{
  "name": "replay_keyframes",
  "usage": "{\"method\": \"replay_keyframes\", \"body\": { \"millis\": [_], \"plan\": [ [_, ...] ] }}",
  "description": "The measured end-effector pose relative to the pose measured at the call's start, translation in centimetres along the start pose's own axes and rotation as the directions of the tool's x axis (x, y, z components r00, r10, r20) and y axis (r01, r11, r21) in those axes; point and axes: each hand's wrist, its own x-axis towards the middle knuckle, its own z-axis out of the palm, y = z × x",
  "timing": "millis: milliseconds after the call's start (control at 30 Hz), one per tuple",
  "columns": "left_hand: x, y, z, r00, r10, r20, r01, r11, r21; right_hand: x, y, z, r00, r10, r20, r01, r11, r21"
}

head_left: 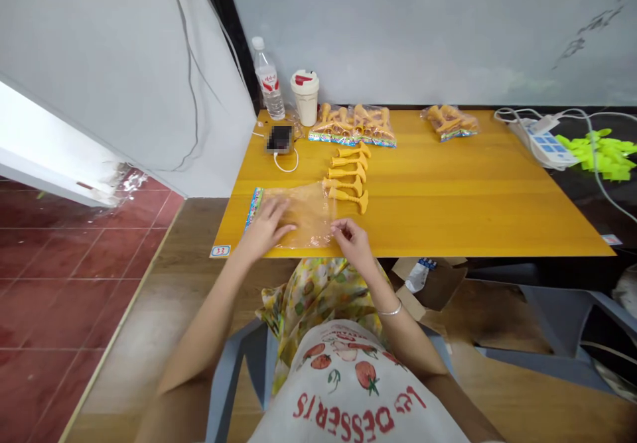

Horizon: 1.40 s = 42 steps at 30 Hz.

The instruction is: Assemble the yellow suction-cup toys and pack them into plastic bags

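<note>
A clear plastic bag (308,214) with a colourful printed header lies flat near the table's front left. Spread on the bag's header side is my left hand (269,227), its fingers apart. My right hand (352,239) pinches the bag's right edge between thumb and fingers. Just beyond the bag, several yellow toy hammers (351,172) lie in a column, heads to the right. The handles of the nearest ones reach the bag's far right corner.
Filled bags of yellow toys (353,126) stand along the back, with another filled bag (450,122) farther right. A water bottle (269,81), lidded cup (305,98) and phone (279,139) with a cable occupy the back left. At right are a power strip (545,141) and bright green pieces (600,154).
</note>
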Motion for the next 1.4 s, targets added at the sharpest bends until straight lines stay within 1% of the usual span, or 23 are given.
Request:
{"method": "replay_keyframes", "body": {
  "millis": [33,67,100,133,200,233,267,300,367,400,433,500,567,600,667,733,800,900,1000,1067,1233,1333,1400],
  "plan": [
    [-0.5,1.4,0.9,1.000,0.015,-0.012,-0.016,0.990,-0.144,-0.4,-0.4,0.4,0.998,-0.055,0.005,0.055,0.998,0.012],
    [-0.9,2.8,2.1,0.999,0.010,-0.047,-0.024,0.956,-0.292,-0.8,-0.7,0.9,0.991,-0.129,0.030,0.129,0.991,0.019],
    [-1.3,4.2,3.4,0.997,-0.009,-0.073,-0.022,0.912,-0.409,-1.2,-1.0,1.2,0.974,-0.212,0.078,0.211,0.977,0.022],
    [-1.7,5.3,4.6,0.994,-0.047,-0.103,-0.008,0.878,-0.478,-1.4,-1.2,1.4,0.947,-0.288,0.142,0.287,0.958,0.027],
    [-2.0,6.9,6.7,0.971,-0.170,-0.171,0.059,0.854,-0.516,-1.5,-1.3,1.2,0.883,-0.381,0.275,0.386,0.922,0.036],
    [-2.0,7.2,7.5,0.959,-0.210,-0.192,0.090,0.864,-0.495,-1.3,-1.1,0.6,0.866,-0.392,0.310,0.406,0.914,0.020],
    [-1.9,7.4,8.0,0.949,-0.234,-0.211,0.115,0.880,-0.460,-0.9,-0.9,-0.1,0.867,-0.386,0.314,0.413,0.911,-0.019],
    [-1.8,7.4,8.3,0.944,-0.240,-0.226,0.129,0.899,-0.418,-0.2,-0.6,-1.1,0.881,-0.374,0.290,0.412,0.907,-0.084],
    [-1.5,7.4,8.5,0.936,-0.234,-0.262,0.134,0.928,-0.347,1.4,0.1,-3.4,0.919,-0.349,0.184,0.389,0.880,-0.273],
    [-1.4,7.4,8.5,0.931,-0.229,-0.283,0.131,0.936,-0.327,2.2,0.5,-4.6,0.934,-0.332,0.135,0.358,0.849,-0.389],
    [-1.3,7.4,8.5,0.929,-0.220,-0.297,0.124,0.942,-0.312,3.0,0.7,-5.6,0.944,-0.309,0.114,0.323,0.805,-0.498],
    [-1.3,7.6,8.4,0.933,-0.186,-0.307,0.097,0.954,-0.283,4.1,1.1,-7.1,0.952,-0.265,0.151,0.298,0.703,-0.645],
    [-1.4,7.8,8.5,0.945,-0.134,-0.298,0.060,0.967,-0.246,4.5,1.3,-7.8,0.948,-0.231,0.219,0.317,0.623,-0.715],
    [-1.5,7.9,8.6,0.946,-0.117,-0.303,0.047,0.972,-0.231,4.4,1.3,-8.0,0.945,-0.221,0.241,0.326,0.595,-0.735],
    [-1.6,8.1,8.6,0.932,-0.118,-0.343,0.044,0.975,-0.217,4.1,1.4,-8.2,0.944,-0.207,0.259,0.331,0.559,-0.761],
    [-1.6,8.1,8.5,0.912,-0.142,-0.386,0.064,0.976,-0.208,3.7,1.5,-8.3,0.936,-0.206,0.287,0.353,0.558,-0.751],
    [-1.5,8.2,8.2,0.908,-0.162,-0.387,0.097,0.979,-0.180,3.3,1.7,-8.7,0.913,-0.222,0.342,0.406,0.582,-0.705],
    [-1.2,8.6,8.0,0.932,-0.174,-0.317,0.154,0.984,-0.088,3.0,1.8,-9.4,0.889,-0.229,0.397,0.449,0.605,-0.658],
    [-0.8,9.1,8.3,0.953,-0.175,-0.247,0.186,0.982,0.020,2.7,1.6,-10.0,0.896,-0.180,0.406,0.425,0.611,-0.667],
    [-0.5,9.4,8.7,0.956,-0.176,-0.235,0.193,0.980,0.047,2.5,1.3,-10.2,0.902,-0.158,0.402,0.408,0.614,-0.675],
    [0.1,9.2,9.3,0.943,-0.179,-0.280,0.180,0.983,-0.023,2.0,1.2,-10.2,0.908,-0.172,0.383,0.401,0.626,-0.669],
    [0.2,8.8,8.9,0.941,-0.162,-0.298,0.141,0.986,-0.090,1.7,1.5,-10.2,0.916,-0.158,0.368,0.382,0.620,-0.685],
    [0.1,8.5,8.4,0.934,-0.193,-0.300,0.145,0.974,-0.176,1.3,1.6,-10.4,0.922,-0.151,0.357,0.369,0.626,-0.687]
  ]
}}
